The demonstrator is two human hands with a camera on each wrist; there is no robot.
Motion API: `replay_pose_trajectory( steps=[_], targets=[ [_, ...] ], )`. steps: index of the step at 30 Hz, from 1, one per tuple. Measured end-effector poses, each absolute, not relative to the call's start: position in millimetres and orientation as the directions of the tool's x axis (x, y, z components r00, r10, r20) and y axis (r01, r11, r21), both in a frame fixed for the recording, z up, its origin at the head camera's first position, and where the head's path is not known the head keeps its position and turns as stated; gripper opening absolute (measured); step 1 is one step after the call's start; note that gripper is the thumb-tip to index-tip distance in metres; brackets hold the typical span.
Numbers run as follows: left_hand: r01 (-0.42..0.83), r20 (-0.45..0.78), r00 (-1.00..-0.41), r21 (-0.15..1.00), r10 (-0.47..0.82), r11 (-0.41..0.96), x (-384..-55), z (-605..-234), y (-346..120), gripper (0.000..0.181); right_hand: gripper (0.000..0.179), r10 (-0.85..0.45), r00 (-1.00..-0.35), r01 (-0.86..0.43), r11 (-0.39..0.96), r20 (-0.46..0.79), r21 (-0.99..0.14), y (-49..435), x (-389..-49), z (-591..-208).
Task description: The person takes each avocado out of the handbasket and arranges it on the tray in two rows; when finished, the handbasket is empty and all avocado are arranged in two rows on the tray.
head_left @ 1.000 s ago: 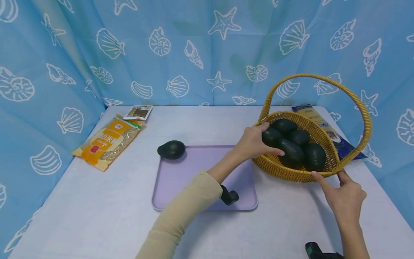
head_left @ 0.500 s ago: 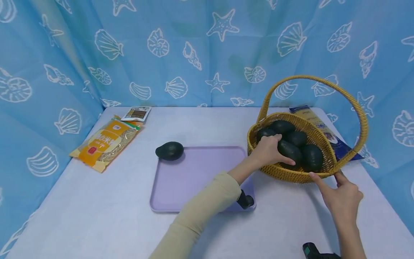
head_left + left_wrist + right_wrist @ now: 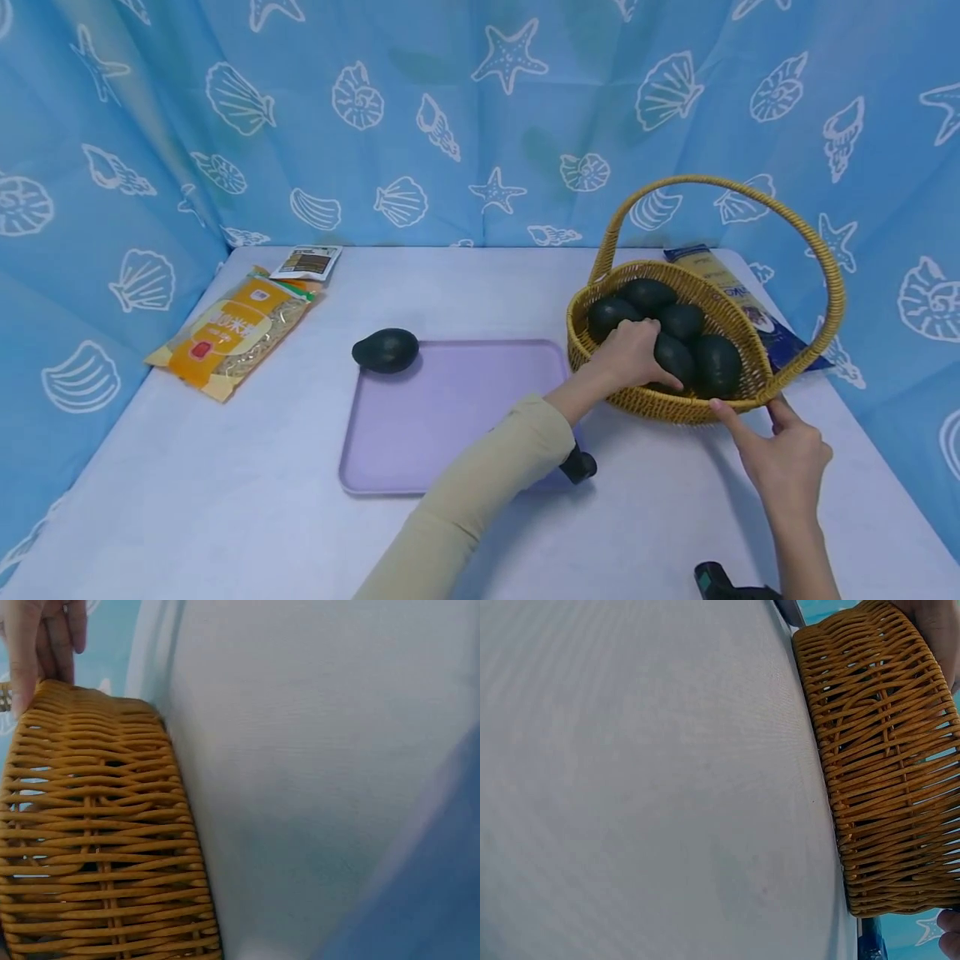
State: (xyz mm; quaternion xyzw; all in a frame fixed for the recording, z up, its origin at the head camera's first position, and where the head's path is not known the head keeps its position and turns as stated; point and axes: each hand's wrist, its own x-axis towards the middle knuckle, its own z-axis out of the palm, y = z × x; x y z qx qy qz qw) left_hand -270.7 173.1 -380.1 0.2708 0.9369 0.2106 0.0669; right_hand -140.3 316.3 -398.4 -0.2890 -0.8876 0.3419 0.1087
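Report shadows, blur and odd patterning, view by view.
Head: soft shadows beside the right hand and by the avocado at the tray corner; left wrist: blue area at lower right blurred; right wrist: basket weave fairly crisp, faint stripes over the table.

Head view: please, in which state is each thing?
Basket: handle up, five avocados visible inside.
Tray: flat, partly hidden by the sleeve.
Lone avocado: lying at tray's far corner.
Orange bag: lying, filled; seal unclear.
Packet: lying flat.
Blue bag: lying, partly behind basket.
Left hand: in basket, gripping an avocado.
Right hand: holds the basket.
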Motion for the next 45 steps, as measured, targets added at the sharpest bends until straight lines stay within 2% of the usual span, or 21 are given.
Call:
replay_pose_trajectory(
  steps=[8, 16, 25, 37, 45],
  targets=[
    [0.505, -0.013, -0.83, 0.406, 0.557, 0.762, -271.7, -383.6, 178.8, 0.07, 0.076, 0.582, -0.813, 0.419, 0.621, 0.032, -0.662, 316.2, -141.1, -399.2],
    [0.448, -0.104, -0.838, 0.432, 0.536, 0.783, -273.2, -384.5, 183.3, 0.056, 0.078, 0.59, -0.807, 0.435, 0.601, 0.005, -0.671, 316.2, -140.4, -398.4],
    [0.429, -0.119, -0.847, 0.422, 0.518, 0.799, -274.7, -386.3, 185.6, 0.063, 0.079, 0.591, -0.806, 0.435, 0.6, 0.006, -0.671, 316.1, -140.4, -397.5],
    [0.444, -0.094, -0.837, 0.457, 0.539, 0.77, -272.6, -384.6, 182.4, 0.048, 0.077, 0.592, -0.805, 0.426, 0.604, 0.022, -0.674, 317.4, -141.1, -399.1],
    [0.467, -0.047, -0.835, 0.466, 0.548, 0.752, -271.6, -385.7, 178.1, 0.052, 0.075, 0.591, -0.806, 0.418, 0.603, 0.028, -0.68, 316.4, -141.4, -400.9]
  ],
)
